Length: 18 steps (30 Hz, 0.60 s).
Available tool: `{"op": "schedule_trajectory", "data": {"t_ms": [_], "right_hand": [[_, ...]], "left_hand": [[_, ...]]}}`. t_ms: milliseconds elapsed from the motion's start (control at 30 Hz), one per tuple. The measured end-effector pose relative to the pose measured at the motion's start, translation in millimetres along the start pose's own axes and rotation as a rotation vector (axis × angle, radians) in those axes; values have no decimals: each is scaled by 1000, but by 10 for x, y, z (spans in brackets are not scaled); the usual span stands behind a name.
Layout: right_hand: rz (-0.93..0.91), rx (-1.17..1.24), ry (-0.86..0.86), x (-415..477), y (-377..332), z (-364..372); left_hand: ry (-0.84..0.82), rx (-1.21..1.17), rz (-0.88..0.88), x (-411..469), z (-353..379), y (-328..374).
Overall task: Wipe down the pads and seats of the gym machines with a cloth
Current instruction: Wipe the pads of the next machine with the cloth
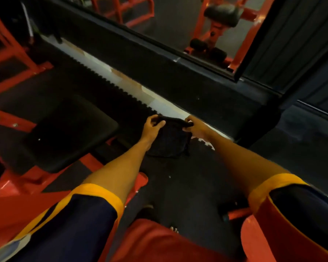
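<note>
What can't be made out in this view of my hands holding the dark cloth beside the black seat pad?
Head view, dim and blurred:
- dark fabric cloth: its lower edge merges with the dark floor; folds unreadable.
- left hand and right hand: fingertips hidden round the cloth's top edge.
- black padded seat: too dark to tell whether wiped.
- red metal machine frame: cut off by the left edge.
- mirrored red machine: blurred, only partly reflected.

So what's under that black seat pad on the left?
A red frame shows under the black seat pad, over dark floor matting. How the frame joins the pad is hidden beneath it.
</note>
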State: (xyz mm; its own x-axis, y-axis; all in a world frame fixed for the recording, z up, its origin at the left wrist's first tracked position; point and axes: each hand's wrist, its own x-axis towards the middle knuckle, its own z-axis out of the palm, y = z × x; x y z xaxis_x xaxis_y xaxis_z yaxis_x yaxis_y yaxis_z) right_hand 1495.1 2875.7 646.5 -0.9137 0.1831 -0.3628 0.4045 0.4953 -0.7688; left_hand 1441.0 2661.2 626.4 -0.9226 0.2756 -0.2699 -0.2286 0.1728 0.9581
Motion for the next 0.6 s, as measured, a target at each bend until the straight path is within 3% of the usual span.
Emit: {"op": "schedule_trajectory", "data": {"t_ms": [67,133,400,600], "right_hand": [[5,55,-38,415,-13,-83],[-6,-13,-37,736,-16,-88],[68,-202,-63,2074,52,135],[100,-264,-317,2926,-84,332]], "left_hand": [[-88,-40,-187,286,52,-147],[-110,30,-229,515,90,-338],[91,-10,-285,1571,141,-450],[224,-12,-401,2303,44,-467]]}}
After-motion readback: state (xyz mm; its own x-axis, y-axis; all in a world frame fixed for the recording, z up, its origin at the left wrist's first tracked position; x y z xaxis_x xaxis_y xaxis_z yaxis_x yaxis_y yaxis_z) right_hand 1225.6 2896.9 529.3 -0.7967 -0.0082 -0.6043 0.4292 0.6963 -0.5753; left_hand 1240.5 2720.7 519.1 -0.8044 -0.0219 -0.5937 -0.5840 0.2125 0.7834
